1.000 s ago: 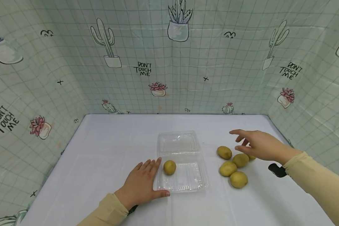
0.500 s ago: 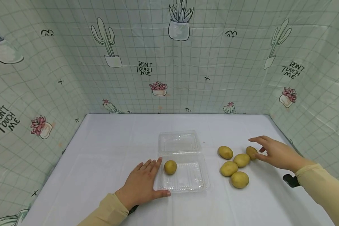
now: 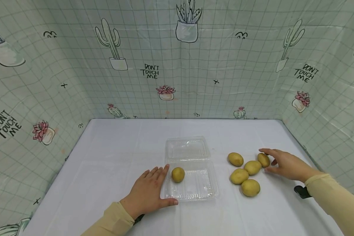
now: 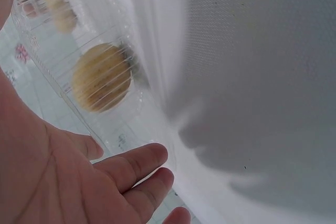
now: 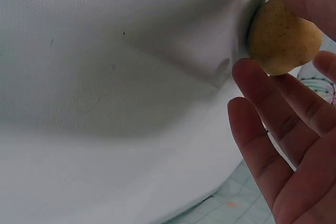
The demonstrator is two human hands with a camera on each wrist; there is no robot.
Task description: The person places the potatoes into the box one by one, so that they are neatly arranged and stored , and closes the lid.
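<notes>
My left hand (image 3: pixel 148 190) lies with fingers straight along the left edge of a clear plastic clamshell box (image 3: pixel 197 178), its thumb at the front edge. The box stands with its lid (image 3: pixel 186 149) folded back. One potato (image 3: pixel 178 174) sits in the box's left part; the left wrist view shows this potato (image 4: pixel 102 77) through the clear wall. My right hand (image 3: pixel 289 165) has thumb and fingers around the farthest right potato (image 3: pixel 264 160). In the right wrist view, thumb and fingertips are against opposite sides of this potato (image 5: pixel 283 38).
Several more potatoes lie in a cluster left of my right hand, among them a back one (image 3: pixel 235 159) and a front one (image 3: pixel 250 187). A white cloth (image 3: pixel 121 141) covers the table. Patterned curtains (image 3: pixel 141 39) enclose its back and sides.
My right hand has moved right and down past the cluster, and its thumb and fingers have come around the farthest right potato. The left hand and box have stayed put.
</notes>
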